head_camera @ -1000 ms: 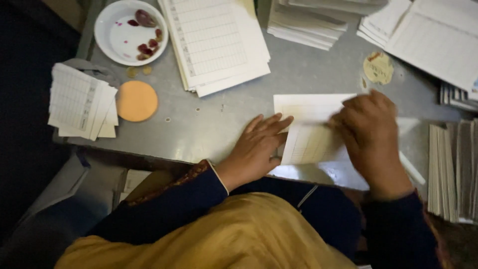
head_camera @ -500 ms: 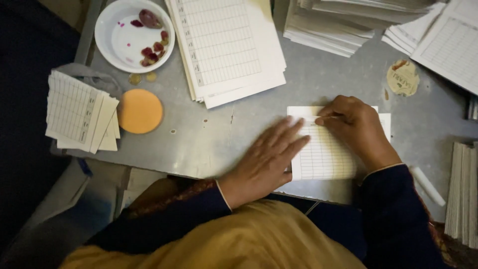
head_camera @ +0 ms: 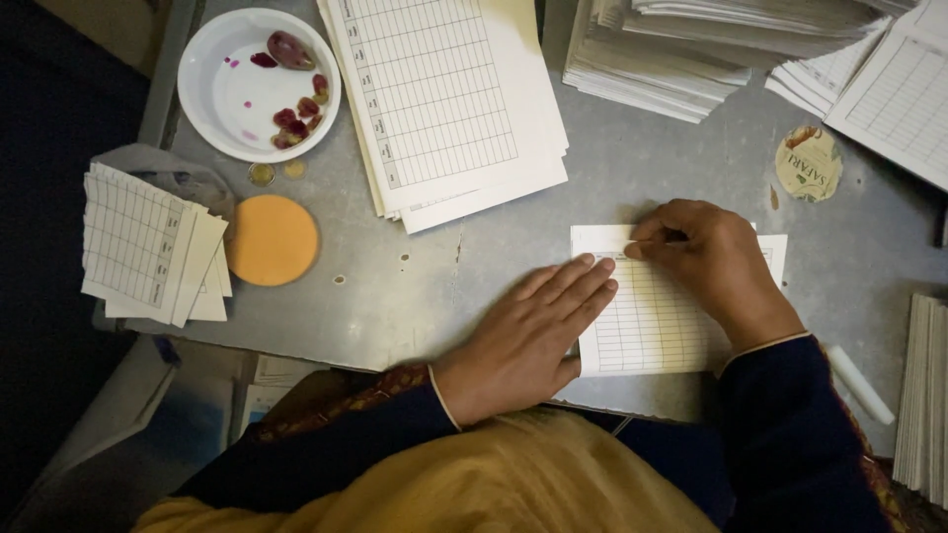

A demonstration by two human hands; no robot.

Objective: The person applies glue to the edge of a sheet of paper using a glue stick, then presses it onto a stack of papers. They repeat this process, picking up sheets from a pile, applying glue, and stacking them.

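Lying under both hands (pressed flat), ruled sheet

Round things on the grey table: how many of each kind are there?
White bowl with red bits: 1
Orange disc: 1
Small coins: 2
Round paper label: 1
Total: 5

furniture: grey metal table, scuffed and spotted, its near edge ran across the frame | floor: dark, unlit at left | light: dim, fell from above onto the tabletop
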